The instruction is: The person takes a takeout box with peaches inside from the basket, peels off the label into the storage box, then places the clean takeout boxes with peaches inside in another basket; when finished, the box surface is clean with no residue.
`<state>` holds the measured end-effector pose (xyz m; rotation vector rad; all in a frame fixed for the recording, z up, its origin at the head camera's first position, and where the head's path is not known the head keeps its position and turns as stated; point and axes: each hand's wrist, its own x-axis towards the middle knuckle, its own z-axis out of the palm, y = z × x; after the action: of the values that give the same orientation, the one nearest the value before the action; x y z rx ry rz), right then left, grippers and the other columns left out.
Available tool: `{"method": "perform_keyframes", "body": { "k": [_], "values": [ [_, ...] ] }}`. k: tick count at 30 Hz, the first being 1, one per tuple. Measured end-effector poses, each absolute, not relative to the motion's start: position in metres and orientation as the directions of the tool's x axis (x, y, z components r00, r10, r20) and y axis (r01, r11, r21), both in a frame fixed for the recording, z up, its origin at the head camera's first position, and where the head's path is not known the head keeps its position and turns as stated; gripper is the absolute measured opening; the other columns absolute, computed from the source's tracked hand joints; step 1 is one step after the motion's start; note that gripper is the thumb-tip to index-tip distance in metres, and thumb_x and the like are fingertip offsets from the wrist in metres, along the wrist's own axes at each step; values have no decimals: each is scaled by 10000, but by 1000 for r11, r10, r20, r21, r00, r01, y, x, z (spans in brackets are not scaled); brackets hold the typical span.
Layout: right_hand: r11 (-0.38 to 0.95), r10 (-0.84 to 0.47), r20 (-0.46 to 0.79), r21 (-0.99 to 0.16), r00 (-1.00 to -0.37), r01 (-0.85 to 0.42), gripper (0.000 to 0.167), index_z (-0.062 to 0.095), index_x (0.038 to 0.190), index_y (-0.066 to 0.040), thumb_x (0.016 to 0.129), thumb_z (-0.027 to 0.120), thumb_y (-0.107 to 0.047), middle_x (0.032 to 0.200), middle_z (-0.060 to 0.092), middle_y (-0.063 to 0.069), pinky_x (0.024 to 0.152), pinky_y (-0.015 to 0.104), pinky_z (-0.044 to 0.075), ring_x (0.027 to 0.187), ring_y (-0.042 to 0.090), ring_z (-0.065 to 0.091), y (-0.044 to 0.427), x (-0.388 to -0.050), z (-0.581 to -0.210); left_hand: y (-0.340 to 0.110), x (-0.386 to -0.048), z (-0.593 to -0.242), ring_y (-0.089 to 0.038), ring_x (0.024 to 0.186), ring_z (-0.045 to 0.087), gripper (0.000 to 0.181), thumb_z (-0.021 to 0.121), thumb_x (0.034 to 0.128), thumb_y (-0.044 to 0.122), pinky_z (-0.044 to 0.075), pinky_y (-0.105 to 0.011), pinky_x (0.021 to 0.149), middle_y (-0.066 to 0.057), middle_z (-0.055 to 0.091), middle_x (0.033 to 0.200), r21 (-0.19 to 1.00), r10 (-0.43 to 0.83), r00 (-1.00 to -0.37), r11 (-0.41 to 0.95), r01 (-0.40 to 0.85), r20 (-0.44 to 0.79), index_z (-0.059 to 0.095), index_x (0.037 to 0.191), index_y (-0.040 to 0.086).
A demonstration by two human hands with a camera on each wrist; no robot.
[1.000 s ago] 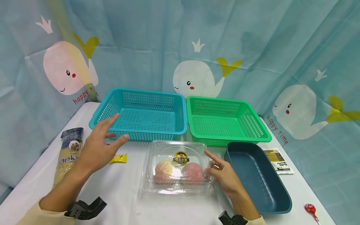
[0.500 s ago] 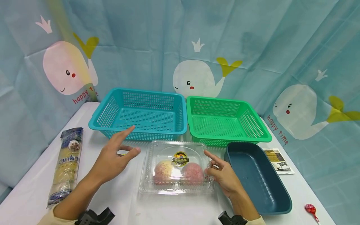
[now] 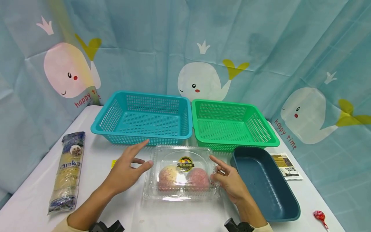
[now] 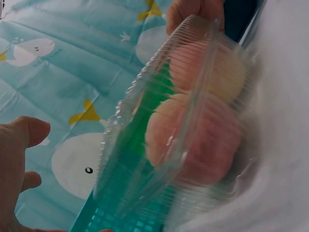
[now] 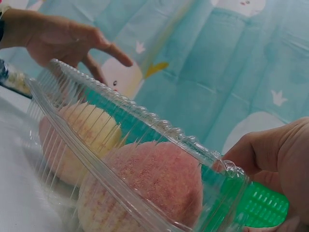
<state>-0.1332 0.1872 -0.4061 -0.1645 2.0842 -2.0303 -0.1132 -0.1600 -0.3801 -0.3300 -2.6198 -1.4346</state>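
In the middle of the table stands a closed clear plastic fruit box [image 3: 182, 174] with a black and gold label on its lid and two peaches [image 5: 159, 179] inside. My right hand [image 3: 230, 180] holds its right end, thumb at the corner; some fingertips are hidden. At the left, my left hand [image 3: 127, 170] hovers with fingers spread and the thumb close to the box's edge. The left wrist view shows a gap between the left fingers [image 4: 34, 130] and the box. A small yellow packet [image 3: 113, 163] lies partly behind the left hand.
Behind the box stand a blue basket [image 3: 142, 138] and a green basket [image 3: 237, 143], side by side. A dark blue tub [image 3: 268, 187] is close to my right hand. A noodle packet [image 3: 67, 174] lies left; a sachet [image 3: 287, 166] and red lollipop [image 3: 319, 216] lie right.
My left hand has moved right and nearer to me, from in front of the blue basket to beside the box's left edge. The right hand and box have hardly moved.
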Motion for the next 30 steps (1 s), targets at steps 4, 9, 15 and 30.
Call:
{"method": "perform_keyframes", "body": {
  "k": [4, 9, 15, 30],
  "values": [
    [30, -237, -81, -997, -968, 75, 671, 470, 1438, -113, 817, 637, 77, 898, 404, 116, 478, 205, 268, 593, 106, 312, 187, -133, -406, -153, -115, -386, -334, 1010, 613, 655, 661, 914, 384, 571, -421, 714, -157, 306, 1479, 838, 140, -975, 500, 218, 169, 372, 1494, 285],
    [26, -243, -77, -997, -967, 73, 672, 467, 1440, -116, 820, 638, 79, 895, 391, 116, 477, 209, 259, 585, 103, 295, 187, -133, -407, -147, -117, -393, -318, 998, 607, 649, 657, 908, 405, 564, -403, 687, -152, 305, 1488, 847, 156, -980, 497, 186, 124, 380, 1487, 309],
    [25, -245, -80, -997, -966, 76, 666, 470, 1439, -126, 829, 640, 79, 896, 392, 118, 485, 215, 260, 586, 106, 296, 186, -133, -406, -143, -118, -396, -343, 993, 589, 655, 664, 903, 395, 558, -398, 682, -146, 326, 1479, 847, 163, -982, 507, 162, 90, 391, 1489, 293],
    [85, -233, -95, -993, -968, 77, 661, 486, 1429, -155, 827, 653, 59, 932, 432, 143, 518, 218, 298, 652, 139, 364, 185, -132, -403, -140, -122, -402, -229, 796, 536, 653, 755, 835, 281, 499, -317, 557, -154, 474, 1267, 851, 173, -985, 514, 105, 17, 495, 1431, 223]
  ]
}}
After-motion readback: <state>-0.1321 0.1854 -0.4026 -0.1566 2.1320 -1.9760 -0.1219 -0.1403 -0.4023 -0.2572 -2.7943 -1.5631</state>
